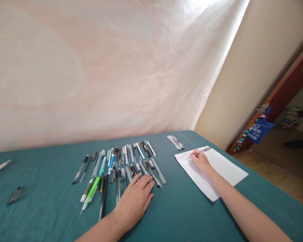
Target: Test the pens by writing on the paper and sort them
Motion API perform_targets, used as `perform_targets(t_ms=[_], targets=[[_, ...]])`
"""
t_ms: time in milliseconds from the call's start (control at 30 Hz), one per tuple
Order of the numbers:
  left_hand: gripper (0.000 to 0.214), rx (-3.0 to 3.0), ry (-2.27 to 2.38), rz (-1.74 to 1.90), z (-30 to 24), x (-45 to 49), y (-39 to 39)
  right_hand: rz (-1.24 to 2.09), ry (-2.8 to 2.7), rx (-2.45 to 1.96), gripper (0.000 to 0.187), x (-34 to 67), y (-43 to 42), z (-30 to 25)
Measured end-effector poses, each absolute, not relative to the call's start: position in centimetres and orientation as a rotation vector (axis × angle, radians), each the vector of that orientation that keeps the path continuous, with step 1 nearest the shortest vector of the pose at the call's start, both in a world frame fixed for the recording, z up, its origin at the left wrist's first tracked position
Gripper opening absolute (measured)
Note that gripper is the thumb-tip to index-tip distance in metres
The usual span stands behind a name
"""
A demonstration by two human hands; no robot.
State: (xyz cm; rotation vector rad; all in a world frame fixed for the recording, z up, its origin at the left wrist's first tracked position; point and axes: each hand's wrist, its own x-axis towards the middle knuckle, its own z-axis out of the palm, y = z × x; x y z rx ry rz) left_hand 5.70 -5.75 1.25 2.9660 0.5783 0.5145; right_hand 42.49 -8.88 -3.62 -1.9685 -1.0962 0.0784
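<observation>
My right hand (201, 161) is closed around a dark slim pen (201, 151), its tip by the handwriting at the upper left of a white sheet of paper (227, 166). My left hand (136, 195) lies palm down with fingers stretched out, its fingertips at the near edge of spread-out pens and pen parts. Among these are a bright green pen (91, 193), a black pen (104, 198), a blue-and-white pen (111, 162) and several clear tubes and caps. What lies under my left palm is hidden.
A small bundle of slim refills or pens (176, 143) lies beyond the paper. On the left are a dark pen cap (14, 195) and a white pen (0, 167). The green-covered table (53, 215) meets a pale hanging sheet (116, 67) behind; a door edge stands at right.
</observation>
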Motion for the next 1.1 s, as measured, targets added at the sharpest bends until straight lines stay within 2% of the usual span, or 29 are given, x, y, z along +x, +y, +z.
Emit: perform_targets(t_ms=[367,433,533,667,767,967,1100], targets=[[0.033,2.92,0.5,0.612,1.6,5.4,-6.0,0.016,-1.102,-1.851,0.028,40.4,-9.8,-1.3],[0.037,2.906,0.463,0.629,2.3,5.4,-6.3,-0.01,-1.238,-1.817,0.027,38.5,-9.8,-0.1],[0.042,2.886,0.421,0.651,2.9,5.3,-6.8,-0.196,-1.779,-1.783,0.028,33.9,-9.8,1.6],[0.049,2.867,0.27,0.682,2.3,5.0,-6.9,-0.256,-2.064,-1.71,0.019,27.0,-9.4,2.6],[0.053,2.839,0.065,0.664,1.5,4.8,-6.7,-0.453,-2.235,-1.683,0.015,23.4,-8.8,3.1],[0.032,2.671,0.141,0.551,2.2,4.4,-6.7,-0.611,-2.207,-1.634,0.014,21.1,-8.1,3.9],[0.027,2.575,0.181,0.558,2.8,4.3,-6.7,-0.604,-2.19,-1.607,0.013,20.6,-8.2,3.5]])
